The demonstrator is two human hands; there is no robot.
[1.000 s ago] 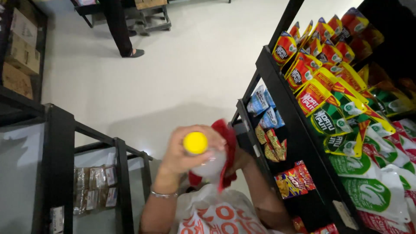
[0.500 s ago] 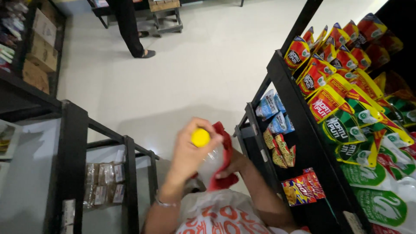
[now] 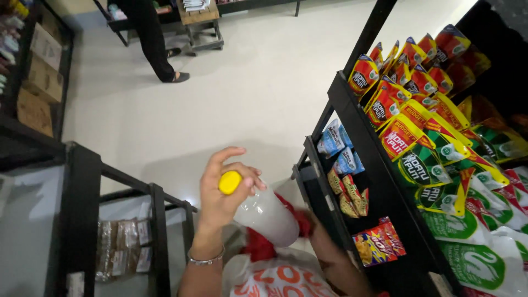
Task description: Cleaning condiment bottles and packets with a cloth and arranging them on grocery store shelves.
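The yellow cap [image 3: 230,182] was gripped by the left hand [image 3: 223,192] at the upper end of the clear bottle [image 3: 267,215], tilted down-right toward the right hand [image 3: 316,234], curled around its base beside the snack shelf [image 3: 352,132].

Bottle [image 3: 267,214]: clear plastic, milky-white in appearance, tilted with its neck up and to the left. Yellow cap [image 3: 230,182]: round, seated on the neck. Red cloth [image 3: 294,223]: crumpled, bunched against the bottle's lower right side and trailing beneath it, above a white printed bag [image 3: 275,278].
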